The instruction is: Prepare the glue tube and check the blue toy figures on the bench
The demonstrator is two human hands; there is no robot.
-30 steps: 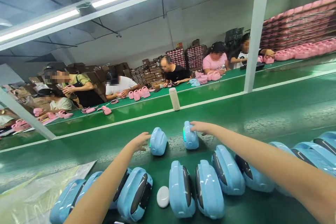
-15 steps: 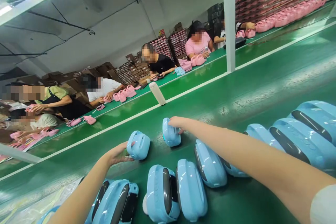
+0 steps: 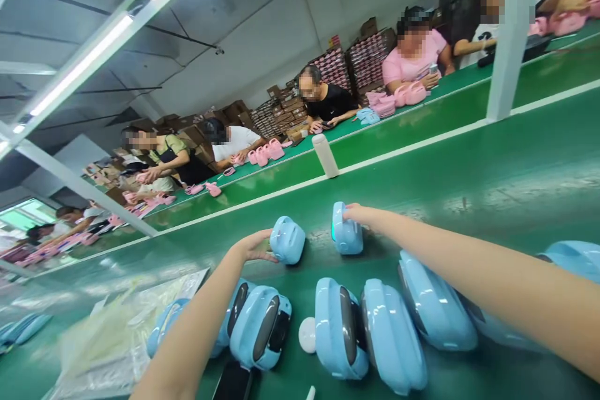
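My left hand (image 3: 254, 245) grips a glossy light blue plastic device (image 3: 291, 242) with a carrying handle, its fingers partly hidden behind the handle. To the right, my right hand (image 3: 357, 212) holds a second light blue handled device (image 3: 349, 239) by its top, and a green glow shows on that one's left side. Both devices stand apart over the green work surface (image 3: 262, 284). Nearer to me is a row of similar pieces, among them a blue unit with a dark panel (image 3: 262, 328), another such unit (image 3: 340, 328) and a plain-sided blue one (image 3: 394, 334).
A white round disc (image 3: 307, 334) and a black phone-like object (image 3: 233, 381) lie close in front. Plastic bags (image 3: 117, 337) spread at left. A pale bottle (image 3: 325, 155) stands beyond my hands, and a white post (image 3: 513, 44) rises at right. Co-workers sit across the belt with pink pieces (image 3: 268, 151).
The view has swung left, so everything sits further right, and more of the bags, disc and phone-like object shows. Both hands keep their hold on the two blue devices.
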